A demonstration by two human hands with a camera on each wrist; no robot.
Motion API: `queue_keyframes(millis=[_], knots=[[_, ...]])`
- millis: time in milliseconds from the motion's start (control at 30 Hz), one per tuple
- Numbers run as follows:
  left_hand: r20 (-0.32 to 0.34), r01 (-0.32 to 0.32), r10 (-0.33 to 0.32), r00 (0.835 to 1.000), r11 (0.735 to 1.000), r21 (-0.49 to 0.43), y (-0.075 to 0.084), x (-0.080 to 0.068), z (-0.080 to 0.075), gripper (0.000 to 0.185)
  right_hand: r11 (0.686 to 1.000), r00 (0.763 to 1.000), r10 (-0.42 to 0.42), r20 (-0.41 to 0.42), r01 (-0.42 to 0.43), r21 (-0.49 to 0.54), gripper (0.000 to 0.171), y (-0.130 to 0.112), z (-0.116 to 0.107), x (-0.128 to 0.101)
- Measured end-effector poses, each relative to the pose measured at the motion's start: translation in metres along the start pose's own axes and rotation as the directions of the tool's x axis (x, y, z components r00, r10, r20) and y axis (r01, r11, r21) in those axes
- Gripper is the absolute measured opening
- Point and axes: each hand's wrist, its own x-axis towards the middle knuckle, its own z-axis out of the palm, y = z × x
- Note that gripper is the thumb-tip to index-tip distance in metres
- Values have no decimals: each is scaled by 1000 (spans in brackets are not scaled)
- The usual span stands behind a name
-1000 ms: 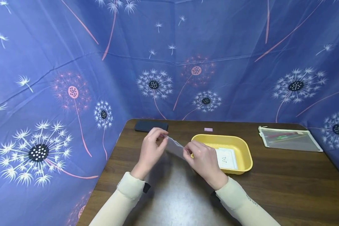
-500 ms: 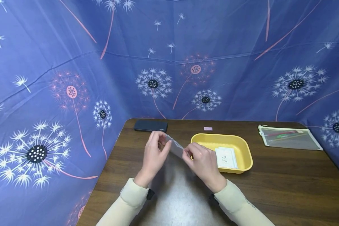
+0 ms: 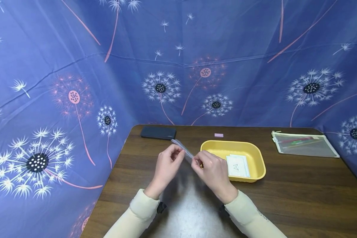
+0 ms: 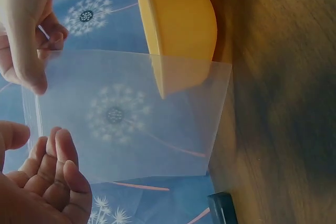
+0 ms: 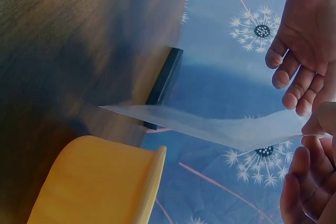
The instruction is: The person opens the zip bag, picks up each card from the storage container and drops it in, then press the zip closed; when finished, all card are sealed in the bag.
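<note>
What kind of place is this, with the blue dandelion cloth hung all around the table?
Probably a makeshift recording booth, not a lived-in room: dandelion cloth screens a wooden table on three sides, with a yellow tray and zip pouch laid out. Both hands hold a clear plastic sleeve.

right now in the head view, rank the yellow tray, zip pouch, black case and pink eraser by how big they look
1. yellow tray and zip pouch: look about alike, and the pouch lies farther off, so no ranking.
2. black case
3. pink eraser, plainly smallest.
</note>
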Motion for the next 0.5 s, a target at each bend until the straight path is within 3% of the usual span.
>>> queue_keyframes(millis=[167,367,500], knots=[[4,35,-35,999,999,6,3,-1,1,4,1000,1000,-9,-6,9,-10,11,-1,0,-2],[-14,98,-97,995,990,98,9,-1,0,5,1000,999,-22,36,22,-1,10,-5,0,-5],[19,114,-117,993,986,122,12,-2,0,8,999,998,-37,52,37,3,11,-7,2,-7]])
